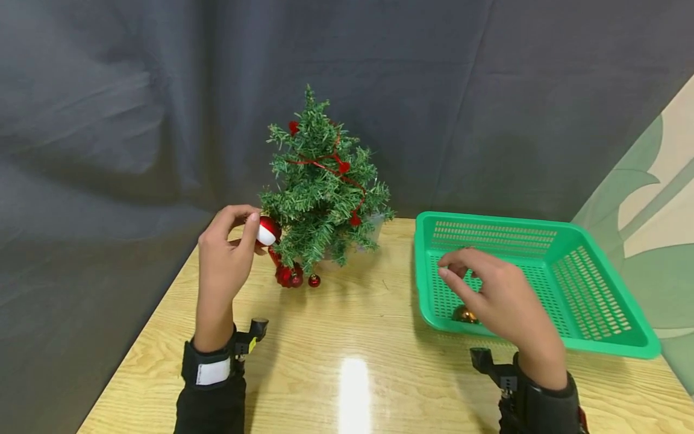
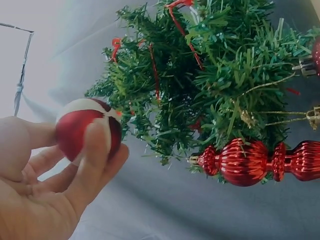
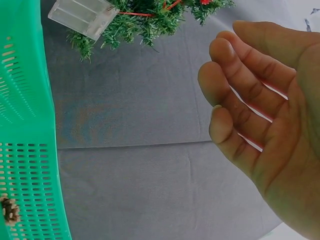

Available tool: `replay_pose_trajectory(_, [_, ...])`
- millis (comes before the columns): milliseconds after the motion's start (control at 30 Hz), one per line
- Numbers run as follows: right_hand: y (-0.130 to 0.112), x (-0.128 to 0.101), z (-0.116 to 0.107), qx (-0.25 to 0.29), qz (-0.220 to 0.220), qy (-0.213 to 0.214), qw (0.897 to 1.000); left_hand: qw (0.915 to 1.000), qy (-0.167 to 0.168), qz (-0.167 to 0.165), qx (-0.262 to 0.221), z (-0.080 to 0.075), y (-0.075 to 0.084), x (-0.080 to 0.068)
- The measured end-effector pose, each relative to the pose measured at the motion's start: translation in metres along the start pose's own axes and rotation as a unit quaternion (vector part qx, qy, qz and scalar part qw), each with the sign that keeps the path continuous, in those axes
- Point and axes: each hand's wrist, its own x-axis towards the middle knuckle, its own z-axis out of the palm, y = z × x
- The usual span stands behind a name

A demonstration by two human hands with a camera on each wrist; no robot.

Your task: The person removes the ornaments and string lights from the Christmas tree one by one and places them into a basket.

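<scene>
A small green Christmas tree (image 1: 322,181) stands at the back of the wooden table (image 1: 347,367). My left hand (image 1: 230,241) pinches a red and white ball ornament (image 1: 267,231) against the tree's lower left branches; the left wrist view shows the ball ornament (image 2: 85,127) between thumb and fingers beside the tree (image 2: 210,75). Red ribbed ornaments (image 2: 250,161) hang from a low branch. My right hand (image 1: 488,289) hovers over the green basket (image 1: 607,337), fingers loosely curled and holding nothing, as the right hand (image 3: 260,115) shows in the right wrist view.
A gold ball (image 1: 464,314) lies in the basket's near left corner, partly behind my right hand. Red baubles (image 1: 295,277) dangle near the tree's base. A dark cloth backdrop (image 1: 108,120) hangs behind the table. A pine cone (image 3: 9,210) shows through the basket wall (image 3: 27,150).
</scene>
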Motion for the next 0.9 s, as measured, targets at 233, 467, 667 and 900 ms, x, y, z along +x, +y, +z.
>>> replay_pose_trajectory(233, [0.003,0.000,-0.004,-0.005,0.006,0.002,1.000,0.9987,-0.047,-0.011,-0.015,-0.004,0.006,-0.001])
replay_pose_trajectory(467, [0.012,-0.006,-0.011,-0.004,0.028,0.029,0.999,0.9916,-0.123,-0.008,0.039,-0.006,0.012,-0.003])
replay_pose_trajectory(667, [0.020,-0.010,-0.020,-0.002,0.024,0.058,0.998,0.9881,-0.151,0.013,0.030,0.000,0.016,-0.008])
replay_pose_trajectory(900, [0.014,-0.010,-0.020,0.014,0.018,0.072,0.997,0.9705,-0.239,0.000,-0.028,0.023,0.025,-0.020])
